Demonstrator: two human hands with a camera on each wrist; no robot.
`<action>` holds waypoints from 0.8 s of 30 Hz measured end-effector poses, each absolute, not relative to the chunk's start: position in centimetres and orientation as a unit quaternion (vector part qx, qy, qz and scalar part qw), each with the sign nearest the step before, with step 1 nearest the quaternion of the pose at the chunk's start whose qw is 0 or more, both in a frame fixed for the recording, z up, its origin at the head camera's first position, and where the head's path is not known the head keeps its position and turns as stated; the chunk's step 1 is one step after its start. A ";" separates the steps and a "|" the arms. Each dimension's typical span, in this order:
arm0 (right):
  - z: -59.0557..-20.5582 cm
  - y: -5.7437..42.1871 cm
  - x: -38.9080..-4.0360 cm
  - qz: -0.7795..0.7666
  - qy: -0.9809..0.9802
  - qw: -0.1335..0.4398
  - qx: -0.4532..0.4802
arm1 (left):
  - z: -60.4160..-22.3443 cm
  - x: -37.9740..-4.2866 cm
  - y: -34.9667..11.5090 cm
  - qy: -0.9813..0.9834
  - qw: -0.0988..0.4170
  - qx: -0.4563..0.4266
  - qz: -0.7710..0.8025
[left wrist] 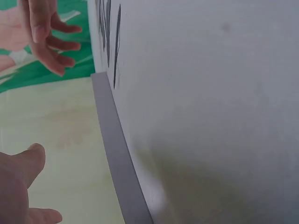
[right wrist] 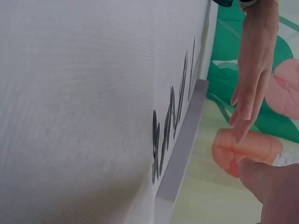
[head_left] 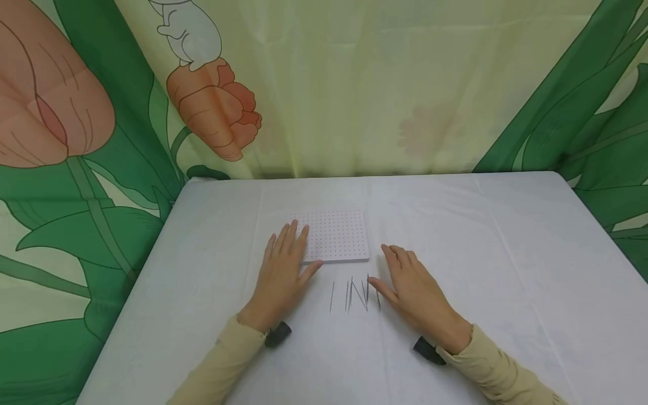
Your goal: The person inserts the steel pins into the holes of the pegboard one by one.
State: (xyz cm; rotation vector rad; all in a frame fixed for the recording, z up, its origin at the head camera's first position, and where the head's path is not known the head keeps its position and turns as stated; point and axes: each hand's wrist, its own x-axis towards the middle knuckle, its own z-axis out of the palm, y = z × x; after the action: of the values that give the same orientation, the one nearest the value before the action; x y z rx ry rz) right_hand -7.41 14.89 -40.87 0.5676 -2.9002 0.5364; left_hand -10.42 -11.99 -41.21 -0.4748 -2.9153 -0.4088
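Observation:
A flat white board [head_left: 339, 236] dotted with rows of small holes lies on the table. My left hand [head_left: 280, 267] is spread over the board's left side, fingers straight and thumb near its front edge. My right hand [head_left: 417, 289] hovers to the right of the board, fingers extended, thumb beside several thin dark sticks [head_left: 358, 295] lying in front of the board. Neither hand grips anything. In the right wrist view the sticks [right wrist: 168, 116] lie along the board's edge [right wrist: 182, 144], and the left hand [right wrist: 254, 70] shows beyond it.
A white cloth [head_left: 455, 225] covers the table. Behind its far edge hangs a curtain [head_left: 349, 90] printed with a carrot, a rabbit and large leaves. A dark wrist camera [head_left: 278, 335] sits under the left wrist and another camera [head_left: 428, 351] under the right.

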 end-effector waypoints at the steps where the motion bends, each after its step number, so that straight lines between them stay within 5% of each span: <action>1: -40.9 14.8 -7.4 0.180 -0.963 0.066 0.189 | -41.2 -10.5 -12.1 -0.974 0.076 -0.159 -0.140; 24: -41.4 14.2 -7.3 0.190 -0.963 0.011 0.191 | -41.7 -12.7 -13.7 -0.964 0.010 -0.133 -0.231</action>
State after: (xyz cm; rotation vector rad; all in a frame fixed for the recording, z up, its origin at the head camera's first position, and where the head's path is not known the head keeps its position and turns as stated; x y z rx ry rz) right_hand -7.29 14.16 -41.45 0.5948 -3.0038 0.5925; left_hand -12.73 -13.72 -41.70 -0.4152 -3.0083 -0.7198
